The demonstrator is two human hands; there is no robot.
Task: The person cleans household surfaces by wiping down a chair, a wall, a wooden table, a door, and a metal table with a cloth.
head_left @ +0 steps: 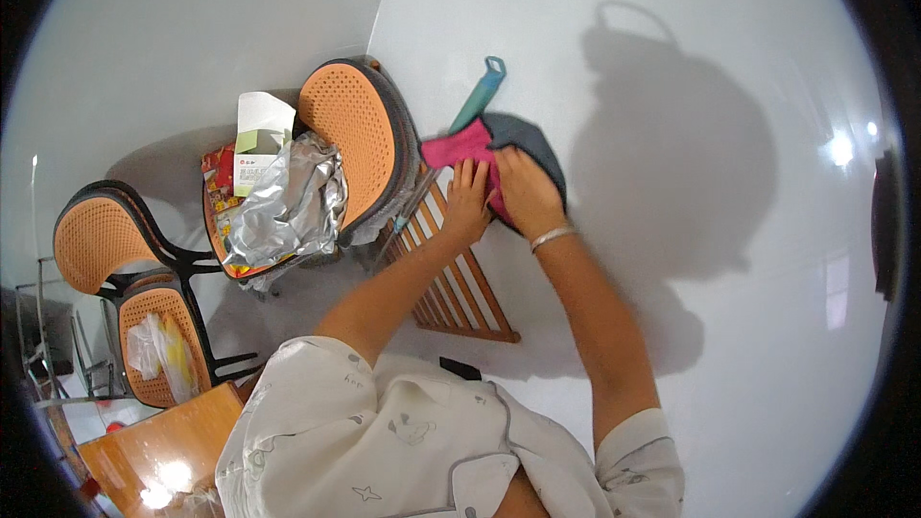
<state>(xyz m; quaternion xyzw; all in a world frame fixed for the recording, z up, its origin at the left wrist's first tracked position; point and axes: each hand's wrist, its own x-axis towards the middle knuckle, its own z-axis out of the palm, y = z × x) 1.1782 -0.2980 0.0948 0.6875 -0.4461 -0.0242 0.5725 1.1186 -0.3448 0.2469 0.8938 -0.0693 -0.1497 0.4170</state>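
A pink and dark grey cloth piece [459, 146] with a dark edge hangs in front of me, near the white wall. My left hand [468, 203] holds its pink part, the fingers laid over the front and the thumb toward my right hand. Close beside it, my right hand [528, 194] grips the cloth where pink meets grey, fingers bent over it. A pale bracelet is on the right wrist. Just behind the cloth, a green handle [477, 101] with a loop end sticks up at a slant. What lies under my palms is hidden.
Below the cloth stands a wooden slatted rack [467, 288]. Left of it, an orange and black chair [350, 129] bears silver foil [297, 206], a white and green box [261, 158] and red packages. Farther left are another chair [101, 240] with plastic bags and a wooden tabletop [168, 441].
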